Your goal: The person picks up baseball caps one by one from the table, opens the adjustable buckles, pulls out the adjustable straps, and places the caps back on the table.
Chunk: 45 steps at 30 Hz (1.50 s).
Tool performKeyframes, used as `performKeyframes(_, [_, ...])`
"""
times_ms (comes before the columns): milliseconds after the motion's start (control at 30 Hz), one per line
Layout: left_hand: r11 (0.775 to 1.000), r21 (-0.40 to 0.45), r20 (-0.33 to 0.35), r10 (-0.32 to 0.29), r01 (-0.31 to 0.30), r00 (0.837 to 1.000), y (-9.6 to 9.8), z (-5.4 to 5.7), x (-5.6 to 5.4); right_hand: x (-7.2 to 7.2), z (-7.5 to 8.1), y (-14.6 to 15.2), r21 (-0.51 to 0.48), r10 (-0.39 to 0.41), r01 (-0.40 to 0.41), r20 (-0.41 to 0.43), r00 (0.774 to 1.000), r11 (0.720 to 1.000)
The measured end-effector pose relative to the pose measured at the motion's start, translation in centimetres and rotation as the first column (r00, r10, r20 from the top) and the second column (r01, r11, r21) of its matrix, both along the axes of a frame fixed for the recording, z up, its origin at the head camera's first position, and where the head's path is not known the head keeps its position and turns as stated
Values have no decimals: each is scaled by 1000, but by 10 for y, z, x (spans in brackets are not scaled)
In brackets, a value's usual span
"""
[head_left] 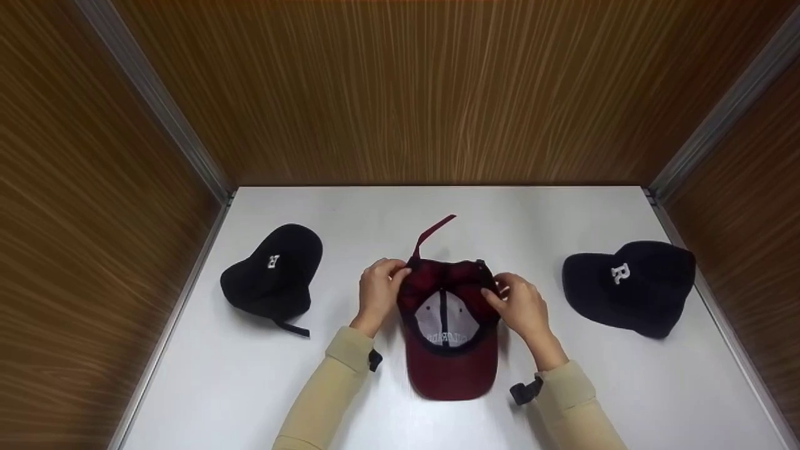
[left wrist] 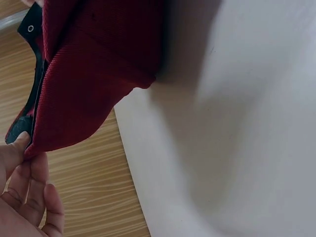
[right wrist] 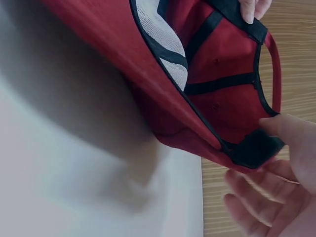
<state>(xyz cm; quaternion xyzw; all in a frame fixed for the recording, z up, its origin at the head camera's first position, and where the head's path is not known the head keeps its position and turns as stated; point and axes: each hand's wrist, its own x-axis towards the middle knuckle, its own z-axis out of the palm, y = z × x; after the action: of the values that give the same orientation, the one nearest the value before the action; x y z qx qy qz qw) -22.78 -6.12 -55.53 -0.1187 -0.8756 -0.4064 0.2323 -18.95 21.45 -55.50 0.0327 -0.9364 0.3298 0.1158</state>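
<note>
A dark red baseball cap [head_left: 453,378] lies upside down between my hands, its brim pointing toward me and its inside facing up. My left hand [head_left: 379,289] pinches the back edge on the left, beside the loose red strap [head_left: 431,231] that sticks up and away. On the opposite side my right hand [head_left: 520,305] pinches the rim, thumb inside. In the left wrist view the thumb presses the dark inner band [left wrist: 22,127] against the red cloth. The right wrist view shows the black sweatband [right wrist: 254,148] between thumb and fingers, with the grey front lining [right wrist: 160,34] farther in.
A black cap [head_left: 287,269] with a white R lies at the left, its strap end loose. Another dark cap [head_left: 653,287] with a white R lies at the right. Wood-grain panels [head_left: 437,94] wall in the white table [head_left: 350,212] at the back and both sides.
</note>
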Motion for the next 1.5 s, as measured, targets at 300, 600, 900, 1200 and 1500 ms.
performKeyframes(300, [1000, 5, -7, 3, -3, 1000, 1, -4, -1, 17, -2, 10, 54, 1, -14, 244, 970, 998])
performKeyframes(600, [1000, 2, -18, -2, 2, 1000, 1, -1, -1, 24, -2, 12, 50, -8, -6, 283, 959, 999])
performKeyframes(900, [1000, 20, 1, -2, 2, 1000, 1, 2, -1, 25, -8, 10, -106, 33, 3, 340, 940, 994])
performKeyframes(1200, [998, 47, 46, -35, 33, 998, 0, 14, -2, 25, -7, 11, -298, 98, 7, 335, 937, 954])
performKeyframes(1500, [994, 85, 190, -90, 75, 978, -5, 43, -2, 23, 4, 12, -444, 143, 18, 326, 934, 896])
